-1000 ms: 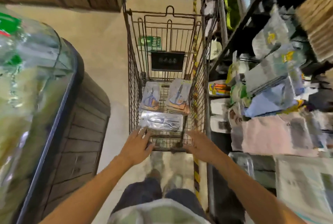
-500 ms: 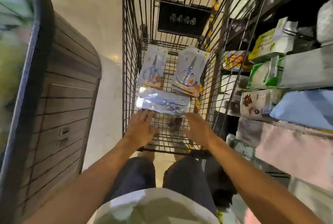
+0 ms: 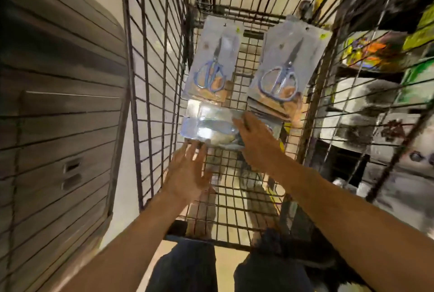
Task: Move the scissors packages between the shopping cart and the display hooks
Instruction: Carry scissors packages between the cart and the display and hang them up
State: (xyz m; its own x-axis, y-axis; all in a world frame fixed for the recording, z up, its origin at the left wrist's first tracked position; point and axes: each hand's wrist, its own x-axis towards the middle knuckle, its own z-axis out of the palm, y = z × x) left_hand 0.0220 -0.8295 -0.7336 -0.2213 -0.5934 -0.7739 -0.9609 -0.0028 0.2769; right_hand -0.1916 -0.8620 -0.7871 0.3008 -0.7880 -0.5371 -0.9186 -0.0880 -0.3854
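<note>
- Warm, yellowish indoor light from overhead, moderately bright in the middle, dimmer toward the left and lower corners.
- Strong white glare on the nearest scissors package (image 3: 211, 128); the plastic is washed out and its contents are hard to read.
- Softer sheen on the two packages beyond it, their print illegible.
- Motion blur everywhere: the left hand (image 3: 187, 174) is smeared at the fingertips, the right hand (image 3: 256, 143) soft-edged.
- Shelf goods (image 3: 375, 56) on the right are streaked and blocky, unreadable.
- Wide-angle distortion bows the shopping cart (image 3: 150, 80) wires outward and curves the slatted panel (image 3: 58, 103) at left.
- Grid shadows fall faintly on the pale floor below.
</note>
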